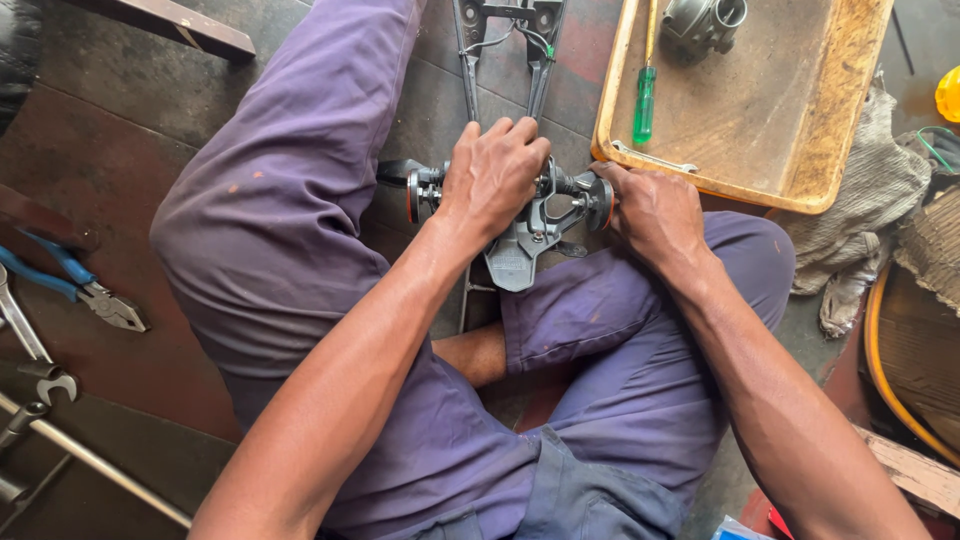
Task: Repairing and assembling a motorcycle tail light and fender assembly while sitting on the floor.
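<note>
Gripping a grey metal bracket assembly (520, 235) over the crossed legs, the left hand (492, 172) wraps its middle while the right hand (655, 212) clasps its end, just below a rusty tray (850, 90).

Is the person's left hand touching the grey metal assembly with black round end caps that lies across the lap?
Touching. The head view shows the left hand laid over the middle of the grey metal assembly, fingers curled over its top, with no gap visible.

Purple cloth trousers (290, 240), faintly spotted; translucent green-handled screwdriver (645, 100); rust-stained yellow metal tray (850, 110); blue-handled steel pliers (70, 280); grey-black metal bracket assembly (525, 245); dull reddish-brown floor (110, 170).
</note>
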